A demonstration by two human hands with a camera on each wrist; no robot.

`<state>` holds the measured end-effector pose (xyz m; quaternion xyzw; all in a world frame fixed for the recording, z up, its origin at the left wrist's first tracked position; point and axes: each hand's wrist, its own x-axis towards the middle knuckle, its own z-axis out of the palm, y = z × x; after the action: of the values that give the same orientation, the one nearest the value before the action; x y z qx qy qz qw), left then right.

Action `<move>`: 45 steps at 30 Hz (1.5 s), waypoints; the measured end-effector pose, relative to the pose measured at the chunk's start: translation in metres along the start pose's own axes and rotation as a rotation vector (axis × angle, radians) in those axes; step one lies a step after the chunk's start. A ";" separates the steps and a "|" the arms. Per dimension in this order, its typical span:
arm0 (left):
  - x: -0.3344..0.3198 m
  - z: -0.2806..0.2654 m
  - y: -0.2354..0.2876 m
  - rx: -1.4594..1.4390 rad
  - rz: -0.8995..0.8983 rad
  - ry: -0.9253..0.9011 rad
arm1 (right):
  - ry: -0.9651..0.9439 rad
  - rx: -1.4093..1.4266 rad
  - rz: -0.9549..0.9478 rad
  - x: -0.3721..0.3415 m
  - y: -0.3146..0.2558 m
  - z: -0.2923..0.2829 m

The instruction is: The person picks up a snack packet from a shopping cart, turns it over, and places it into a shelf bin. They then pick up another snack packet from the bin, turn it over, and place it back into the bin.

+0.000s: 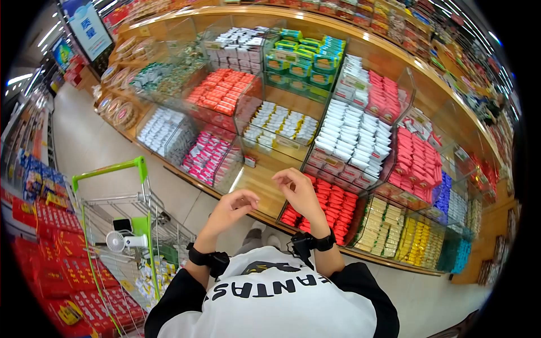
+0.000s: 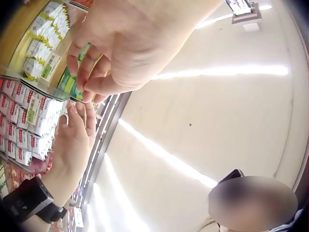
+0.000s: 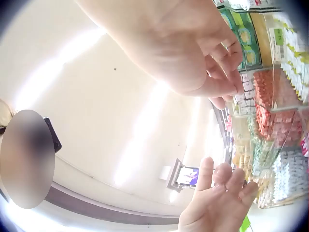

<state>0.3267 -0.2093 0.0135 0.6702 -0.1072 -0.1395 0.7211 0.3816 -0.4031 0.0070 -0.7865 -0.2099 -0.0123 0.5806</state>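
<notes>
Many red packets lie near the right hand; cart leftward.

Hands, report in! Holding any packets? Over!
Left hand, right hand: both look empty, fingers loosely bent. Red packets: untouched, near right hand. Way from above looks open.

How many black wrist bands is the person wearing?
2. One band is on the wrist behind the left hand; the other band is behind the right hand. Any under the sleeves would be hidden.
</notes>
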 end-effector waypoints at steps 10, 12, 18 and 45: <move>0.055 -0.033 -0.004 -0.042 0.013 -0.131 | 0.247 -0.138 0.018 0.023 0.000 -0.022; 0.064 -0.039 -0.005 -0.055 0.034 -0.182 | 0.274 -0.160 0.033 0.028 -0.001 -0.024; 0.089 -0.057 -0.006 -0.033 0.039 -0.286 | 0.345 -0.200 0.087 0.040 0.001 -0.028; 0.312 -0.060 0.028 0.366 0.117 -0.511 | 0.494 -0.489 -0.012 0.164 0.037 -0.076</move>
<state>0.6418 -0.2589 0.0261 0.7247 -0.3468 -0.2400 0.5449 0.5606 -0.4302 0.0415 -0.8743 -0.0583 -0.2557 0.4084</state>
